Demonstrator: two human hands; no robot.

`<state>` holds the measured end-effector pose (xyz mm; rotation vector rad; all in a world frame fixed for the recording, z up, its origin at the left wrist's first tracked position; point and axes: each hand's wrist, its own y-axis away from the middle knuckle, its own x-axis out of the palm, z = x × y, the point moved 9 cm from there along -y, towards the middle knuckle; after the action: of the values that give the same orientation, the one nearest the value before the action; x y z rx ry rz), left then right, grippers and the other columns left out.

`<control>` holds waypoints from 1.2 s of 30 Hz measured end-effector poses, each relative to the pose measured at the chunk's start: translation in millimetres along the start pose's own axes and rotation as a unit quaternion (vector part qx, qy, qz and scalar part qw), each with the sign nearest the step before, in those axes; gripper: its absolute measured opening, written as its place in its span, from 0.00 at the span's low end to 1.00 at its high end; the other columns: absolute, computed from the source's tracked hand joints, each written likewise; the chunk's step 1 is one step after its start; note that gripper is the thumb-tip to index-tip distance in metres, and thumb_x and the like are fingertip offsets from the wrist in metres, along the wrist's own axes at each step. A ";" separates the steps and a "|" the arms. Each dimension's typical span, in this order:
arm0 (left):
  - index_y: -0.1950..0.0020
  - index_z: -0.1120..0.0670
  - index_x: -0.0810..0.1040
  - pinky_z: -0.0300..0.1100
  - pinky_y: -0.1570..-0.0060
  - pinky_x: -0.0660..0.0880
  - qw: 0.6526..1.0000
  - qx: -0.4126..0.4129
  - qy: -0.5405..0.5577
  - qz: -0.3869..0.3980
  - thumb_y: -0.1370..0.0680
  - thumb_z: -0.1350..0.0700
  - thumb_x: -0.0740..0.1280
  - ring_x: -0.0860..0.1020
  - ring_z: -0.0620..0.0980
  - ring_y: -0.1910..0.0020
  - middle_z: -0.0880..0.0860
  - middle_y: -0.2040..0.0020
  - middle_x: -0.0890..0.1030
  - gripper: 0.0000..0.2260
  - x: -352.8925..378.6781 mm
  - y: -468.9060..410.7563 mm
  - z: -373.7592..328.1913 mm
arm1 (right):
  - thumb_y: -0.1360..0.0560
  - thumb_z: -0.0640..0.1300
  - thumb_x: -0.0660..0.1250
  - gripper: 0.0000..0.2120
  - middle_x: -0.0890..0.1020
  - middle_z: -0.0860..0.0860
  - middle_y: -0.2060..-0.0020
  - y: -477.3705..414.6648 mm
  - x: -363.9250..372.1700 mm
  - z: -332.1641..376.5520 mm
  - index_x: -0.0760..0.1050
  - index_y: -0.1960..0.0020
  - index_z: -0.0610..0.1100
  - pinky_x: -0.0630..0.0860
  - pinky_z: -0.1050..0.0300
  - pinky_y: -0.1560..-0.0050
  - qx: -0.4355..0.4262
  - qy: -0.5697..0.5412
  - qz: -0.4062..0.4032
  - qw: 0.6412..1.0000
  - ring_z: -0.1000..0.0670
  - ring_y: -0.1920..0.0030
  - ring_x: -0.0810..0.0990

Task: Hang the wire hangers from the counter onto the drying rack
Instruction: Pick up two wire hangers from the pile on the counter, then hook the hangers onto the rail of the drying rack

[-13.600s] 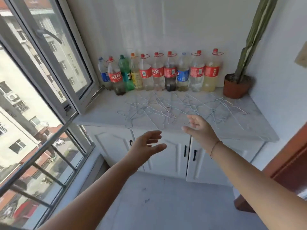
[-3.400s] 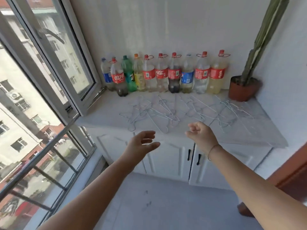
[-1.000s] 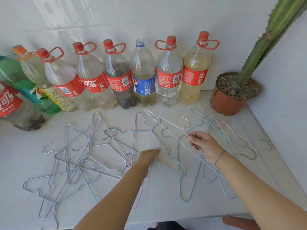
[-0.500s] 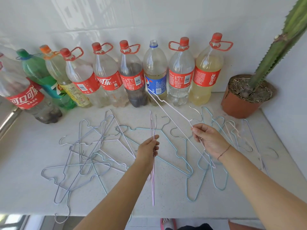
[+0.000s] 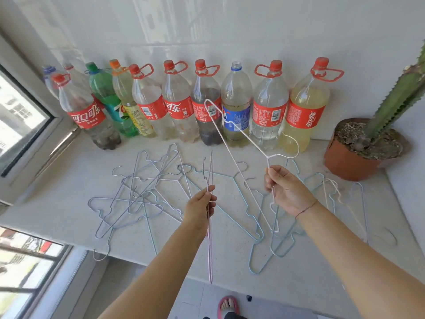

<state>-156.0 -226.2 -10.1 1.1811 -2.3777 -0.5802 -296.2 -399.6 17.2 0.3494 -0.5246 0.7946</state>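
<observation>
Left hand (image 5: 200,206): pinches a pink hanger (image 5: 209,249), held edge-on above the counter (image 5: 57,203), its lower end past the front edge.
Right hand (image 5: 285,189): grips a white hanger (image 5: 268,161) by the neck, raised in front of the bottles (image 5: 177,107).
Counter: pale speckled stone; a pile (image 5: 138,199) of blue and lilac hangers lies tangled on it (some overhang the front).
Room: bottles line a white tiled wall (image 5: 230,31); cactus (image 5: 395,100) at right, window (image 5: 20,116) at left, slippered foot (image 5: 227,305) on the floor.
Change: a second ago both hands were down on the pile; now each holds a hanger lifted clear.
</observation>
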 end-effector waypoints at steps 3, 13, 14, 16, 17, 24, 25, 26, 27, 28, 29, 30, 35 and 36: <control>0.44 0.56 0.78 0.32 0.68 0.69 0.999 0.022 0.020 -0.022 0.19 0.62 0.57 0.71 0.44 0.68 0.50 0.64 0.75 0.11 -9.1 19.1 -2.4 | 0.44 0.55 0.80 0.15 0.72 0.53 0.74 2.8 9.4 -5.6 0.78 0.65 0.51 0.62 0.60 0.65 0.017 -0.021 0.032 0.999 0.54 0.71 0.68; 0.44 0.56 0.79 0.33 0.67 0.74 0.990 0.072 0.079 -0.096 0.20 0.62 0.60 0.76 0.47 0.66 0.51 0.62 0.79 0.10 -57.4 85.2 10.2 | 0.44 0.56 0.80 0.17 0.71 0.52 0.74 19.5 66.6 -47.0 0.76 0.67 0.49 0.60 0.59 0.65 0.101 0.010 0.147 0.984 0.55 0.71 0.67; 0.44 0.56 0.79 0.34 0.65 0.74 0.988 0.075 0.084 -0.106 0.20 0.62 0.60 0.76 0.47 0.66 0.51 0.61 0.80 0.10 -63.4 91.6 11.4 | 0.44 0.56 0.80 0.17 0.71 0.52 0.74 21.1 73.3 -50.9 0.76 0.68 0.49 0.60 0.59 0.65 0.107 0.009 0.155 0.982 0.55 0.71 0.67; 0.44 0.56 0.79 0.35 0.64 0.75 0.984 0.083 0.094 -0.126 0.20 0.62 0.60 0.76 0.47 0.64 0.51 0.60 0.80 0.10 -76.0 105.3 12.7 | 0.45 0.56 0.80 0.16 0.71 0.52 0.74 24.3 88.4 -57.4 0.76 0.68 0.49 0.60 0.59 0.64 0.117 0.012 0.174 0.978 0.54 0.71 0.67; 0.45 0.55 0.80 0.35 0.63 0.75 0.982 0.088 0.097 -0.135 0.20 0.62 0.60 0.77 0.48 0.64 0.51 0.60 0.81 0.10 -82.4 112.4 13.0 | 0.45 0.56 0.80 0.16 0.71 0.53 0.74 26.1 96.2 -61.3 0.77 0.68 0.49 0.61 0.59 0.65 0.123 0.016 0.181 0.976 0.54 0.71 0.67; 0.43 0.56 0.80 0.40 0.57 0.75 0.965 0.118 0.127 -0.199 0.20 0.61 0.62 0.79 0.50 0.59 0.53 0.56 0.83 0.10 -138.6 162.5 18.0 | 0.39 0.48 0.76 0.10 0.73 0.53 0.76 58.3 155.4 -96.7 0.78 0.63 0.45 0.65 0.61 0.68 0.176 0.069 0.203 0.961 0.55 0.73 0.70; 0.43 0.56 0.80 0.40 0.56 0.76 0.961 0.123 0.132 -0.210 0.21 0.61 0.62 0.79 0.51 0.59 0.53 0.56 0.83 0.10 -149.0 171.2 18.8 | 0.35 0.44 0.72 0.07 0.73 0.52 0.76 65.2 164.9 -103.0 0.76 0.62 0.43 0.63 0.59 0.67 0.184 0.087 0.203 0.958 0.54 0.73 0.69; 0.43 0.57 0.80 0.41 0.56 0.76 0.957 0.130 0.137 -0.220 0.21 0.61 0.63 0.80 0.51 0.59 0.53 0.57 0.84 0.10 -159.3 179.9 19.3 | 0.31 0.41 0.68 0.03 0.74 0.52 0.76 72.1 174.3 -110.2 0.75 0.61 0.42 0.62 0.58 0.66 0.191 0.107 0.204 0.954 0.53 0.73 0.69; 0.43 0.57 0.80 0.41 0.55 0.76 0.953 0.136 0.140 -0.231 0.21 0.61 0.63 0.80 0.50 0.60 0.52 0.57 0.84 0.10 -169.8 189.3 19.8 | 0.28 0.39 0.65 0.03 0.74 0.51 0.75 79.2 183.8 -118.3 0.75 0.60 0.41 0.62 0.59 0.66 0.199 0.127 0.207 0.950 0.52 0.73 0.69; 0.42 0.57 0.79 0.41 0.55 0.76 0.949 0.141 0.144 -0.243 0.21 0.61 0.63 0.79 0.50 0.60 0.52 0.57 0.84 0.10 -180.6 199.2 20.9 | 0.26 0.38 0.64 0.04 0.74 0.51 0.74 87.6 194.1 -126.3 0.75 0.60 0.41 0.64 0.60 0.67 0.206 0.146 0.213 0.944 0.52 0.72 0.69; 0.42 0.57 0.79 0.40 0.57 0.76 0.944 0.145 0.149 -0.257 0.21 0.61 0.63 0.79 0.50 0.61 0.52 0.58 0.84 0.10 -192.4 209.7 23.1 | 0.25 0.37 0.64 0.05 0.75 0.51 0.74 96.9 205.7 -134.5 0.75 0.60 0.41 0.65 0.61 0.67 0.212 0.162 0.220 0.938 0.53 0.73 0.69; 0.43 0.57 0.79 0.39 0.58 0.76 0.939 0.147 0.155 -0.269 0.21 0.62 0.63 0.79 0.49 0.61 0.52 0.58 0.84 0.10 -204.6 221.1 26.0 | 0.25 0.37 0.64 0.05 0.75 0.51 0.74 107.4 217.3 -142.2 0.75 0.60 0.41 0.66 0.62 0.68 0.218 0.172 0.226 0.933 0.53 0.73 0.69; 0.43 0.56 0.80 0.36 0.63 0.75 0.917 0.153 0.173 -0.326 0.21 0.61 0.63 0.79 0.47 0.62 0.52 0.59 0.82 0.09 -267.0 291.8 46.9 | 0.25 0.38 0.65 0.05 0.75 0.50 0.75 170.9 278.8 -181.2 0.76 0.59 0.41 0.65 0.63 0.70 0.253 0.203 0.253 0.911 0.55 0.76 0.69; 0.44 0.55 0.80 0.35 0.64 0.75 0.912 0.155 0.173 -0.338 0.21 0.61 0.63 0.79 0.46 0.62 0.51 0.60 0.82 0.09 -280.3 309.8 51.7 | 0.25 0.37 0.65 0.05 0.75 0.50 0.74 186.3 291.3 -189.3 0.76 0.59 0.41 0.65 0.64 0.70 0.262 0.205 0.262 0.906 0.56 0.77 0.69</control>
<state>-227.5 182.3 62.2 2.0799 -1.7652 -0.1545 -206.5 -16.7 46.2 0.5266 0.0168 1.4998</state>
